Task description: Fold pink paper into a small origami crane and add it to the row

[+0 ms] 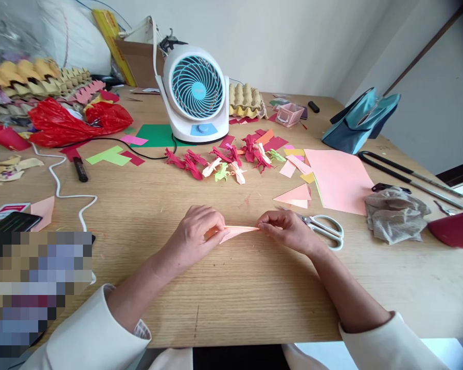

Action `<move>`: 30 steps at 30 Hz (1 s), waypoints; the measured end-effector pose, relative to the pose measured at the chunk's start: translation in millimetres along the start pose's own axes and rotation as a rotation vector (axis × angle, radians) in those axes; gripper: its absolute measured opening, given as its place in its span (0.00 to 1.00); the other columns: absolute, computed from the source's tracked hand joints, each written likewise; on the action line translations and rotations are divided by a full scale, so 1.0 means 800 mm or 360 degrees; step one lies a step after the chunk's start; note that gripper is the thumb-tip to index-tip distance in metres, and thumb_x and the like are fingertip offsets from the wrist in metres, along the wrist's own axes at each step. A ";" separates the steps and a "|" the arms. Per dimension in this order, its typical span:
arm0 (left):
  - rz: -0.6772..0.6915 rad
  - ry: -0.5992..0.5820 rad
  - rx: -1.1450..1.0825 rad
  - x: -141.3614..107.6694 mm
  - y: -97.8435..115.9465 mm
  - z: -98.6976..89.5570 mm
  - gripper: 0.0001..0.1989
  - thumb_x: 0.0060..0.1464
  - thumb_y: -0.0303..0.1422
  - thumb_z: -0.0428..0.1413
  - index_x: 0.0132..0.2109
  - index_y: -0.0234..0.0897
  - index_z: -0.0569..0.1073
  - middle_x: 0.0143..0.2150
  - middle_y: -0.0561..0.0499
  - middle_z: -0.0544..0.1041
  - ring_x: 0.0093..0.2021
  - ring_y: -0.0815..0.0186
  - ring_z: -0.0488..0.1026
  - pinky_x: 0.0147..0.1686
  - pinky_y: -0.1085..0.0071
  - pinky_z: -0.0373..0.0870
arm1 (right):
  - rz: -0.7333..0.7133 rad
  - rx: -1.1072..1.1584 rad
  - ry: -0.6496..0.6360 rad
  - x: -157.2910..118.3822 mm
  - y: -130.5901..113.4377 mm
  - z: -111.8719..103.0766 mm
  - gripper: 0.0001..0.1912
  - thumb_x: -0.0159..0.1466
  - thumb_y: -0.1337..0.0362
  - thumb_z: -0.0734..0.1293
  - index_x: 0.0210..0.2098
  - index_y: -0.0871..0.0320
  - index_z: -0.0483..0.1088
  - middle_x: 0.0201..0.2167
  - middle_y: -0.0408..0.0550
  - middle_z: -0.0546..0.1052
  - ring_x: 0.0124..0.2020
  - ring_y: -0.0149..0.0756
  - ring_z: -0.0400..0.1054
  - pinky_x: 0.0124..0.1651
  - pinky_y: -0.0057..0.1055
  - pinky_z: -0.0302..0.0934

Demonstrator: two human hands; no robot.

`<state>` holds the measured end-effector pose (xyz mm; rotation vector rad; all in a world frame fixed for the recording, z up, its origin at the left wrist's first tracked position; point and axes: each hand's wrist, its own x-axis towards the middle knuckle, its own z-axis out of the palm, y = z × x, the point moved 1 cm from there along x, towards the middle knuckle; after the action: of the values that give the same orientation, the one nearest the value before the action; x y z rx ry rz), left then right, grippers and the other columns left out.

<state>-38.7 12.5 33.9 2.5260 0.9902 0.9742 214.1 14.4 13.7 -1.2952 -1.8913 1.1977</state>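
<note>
A narrow folded piece of pink paper (239, 232) is stretched between my two hands, just above the wooden table. My left hand (201, 228) pinches its wider left end between thumb and fingers. At the pointed right end, the fingertips of my right hand (287, 230) are closed on the paper. White-handled scissors (326, 228) lie beside my right hand, their blades partly hidden behind it. Beyond the hands sit folded paper figures in red (189, 162), pale pink (237, 173) and green (221, 172). Cut pink triangles (295, 195) lie behind the right hand.
A white fan (196, 97) stands at the back. Pink sheets (339, 180), a grey cloth (397, 213) and a blue bag (362, 121) are on the right. At left are a red plastic bag (77, 123), a marker (80, 169), a white cable (57, 180) and egg trays (19, 77).
</note>
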 end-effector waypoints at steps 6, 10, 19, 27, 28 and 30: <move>0.0039 -0.0033 0.0113 0.003 0.006 -0.002 0.10 0.60 0.28 0.54 0.29 0.38 0.66 0.30 0.53 0.75 0.33 0.65 0.70 0.41 0.65 0.61 | -0.0012 -0.0065 -0.0059 -0.002 -0.006 0.003 0.11 0.64 0.59 0.64 0.31 0.59 0.75 0.22 0.41 0.71 0.23 0.28 0.60 0.25 0.26 0.52; 0.0024 -0.0033 0.0171 0.004 0.008 -0.003 0.11 0.60 0.29 0.54 0.29 0.39 0.67 0.29 0.53 0.75 0.33 0.65 0.69 0.41 0.64 0.61 | 0.0029 -0.0145 -0.0059 -0.003 -0.012 0.005 0.09 0.62 0.62 0.65 0.30 0.58 0.76 0.23 0.43 0.74 0.23 0.30 0.63 0.26 0.27 0.55; 0.0043 -0.0033 0.0202 0.003 0.007 -0.002 0.10 0.59 0.28 0.54 0.28 0.39 0.67 0.29 0.53 0.75 0.33 0.64 0.68 0.42 0.64 0.60 | -0.0047 -0.0283 -0.0083 -0.005 -0.018 0.009 0.09 0.60 0.69 0.63 0.29 0.57 0.76 0.24 0.43 0.75 0.25 0.31 0.64 0.28 0.28 0.57; 0.0047 -0.0041 0.0185 0.003 0.009 0.000 0.10 0.59 0.27 0.54 0.28 0.39 0.66 0.29 0.53 0.75 0.32 0.64 0.68 0.42 0.63 0.61 | -0.0177 -0.0483 -0.0134 -0.006 -0.017 0.013 0.09 0.59 0.71 0.62 0.28 0.56 0.74 0.24 0.43 0.74 0.24 0.31 0.63 0.28 0.28 0.54; 0.0050 -0.0037 0.0183 0.003 0.009 0.001 0.10 0.59 0.27 0.54 0.28 0.39 0.66 0.29 0.54 0.75 0.32 0.65 0.68 0.42 0.63 0.61 | -0.0187 -0.0482 -0.0130 -0.006 -0.016 0.013 0.09 0.60 0.71 0.62 0.28 0.56 0.73 0.25 0.43 0.74 0.25 0.31 0.63 0.28 0.28 0.55; 0.0052 -0.0015 0.0178 0.003 0.008 0.002 0.11 0.58 0.26 0.54 0.28 0.39 0.65 0.28 0.54 0.75 0.32 0.65 0.68 0.41 0.64 0.61 | -0.0180 -0.0451 -0.0119 -0.005 -0.015 0.012 0.09 0.60 0.71 0.62 0.29 0.57 0.73 0.25 0.43 0.74 0.26 0.31 0.64 0.29 0.28 0.56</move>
<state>-33.3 9.2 37.1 2.6430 1.0305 0.9395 202.7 5.4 19.9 -1.2793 -2.2195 0.9583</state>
